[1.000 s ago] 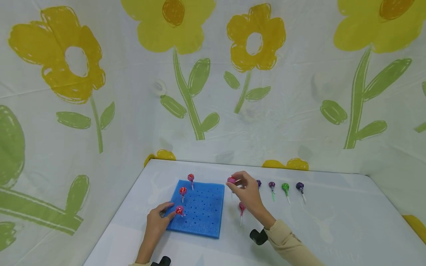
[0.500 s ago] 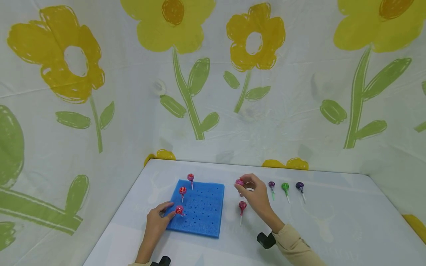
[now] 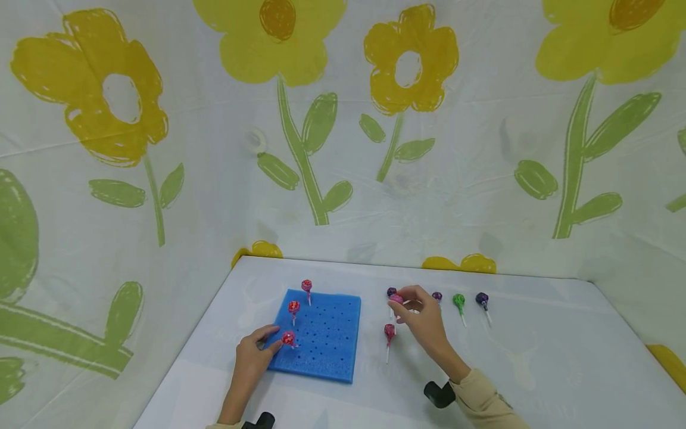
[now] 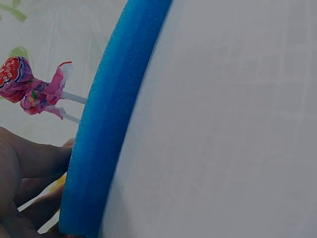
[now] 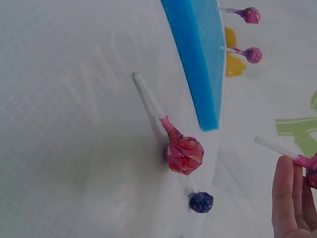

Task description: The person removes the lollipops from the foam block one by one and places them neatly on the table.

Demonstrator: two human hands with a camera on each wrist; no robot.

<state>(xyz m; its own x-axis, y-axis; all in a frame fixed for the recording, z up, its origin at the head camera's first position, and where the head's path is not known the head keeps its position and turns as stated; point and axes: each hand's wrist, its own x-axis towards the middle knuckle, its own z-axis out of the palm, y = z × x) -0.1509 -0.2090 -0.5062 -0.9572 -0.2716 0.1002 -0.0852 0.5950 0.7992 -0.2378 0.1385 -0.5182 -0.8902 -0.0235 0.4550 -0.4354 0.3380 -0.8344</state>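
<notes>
My left hand [image 3: 254, 354] rests on the left edge of a blue foam board [image 3: 327, 339] with rows of holes. Three red-pink wrapped lollipops stand in its left column, the nearest lollipop [image 3: 289, 338] beside my thumb. Right of the board, my right hand [image 3: 423, 316] pinches a pink lollipop [image 3: 395, 299] by its candy end; the white stick [image 5: 275, 146] shows in the right wrist view. Close by lies a red lollipop [image 3: 389, 330] on the table. Behind the held one sits a dark purple lollipop [image 3: 392, 291], partly hidden. The left wrist view shows thumb and fingers against the board.
Right of my right hand, a purple lollipop [image 3: 437, 296], a green lollipop [image 3: 459, 301] and a dark purple lollipop [image 3: 483, 300] lie in a row on the white table [image 3: 536, 357]. A flower-printed curtain [image 3: 461, 208] hangs behind the table.
My right hand has moved right and slightly toward me with the pink lollipop, uncovering the dark purple one behind it. My left hand and the board stay put.
</notes>
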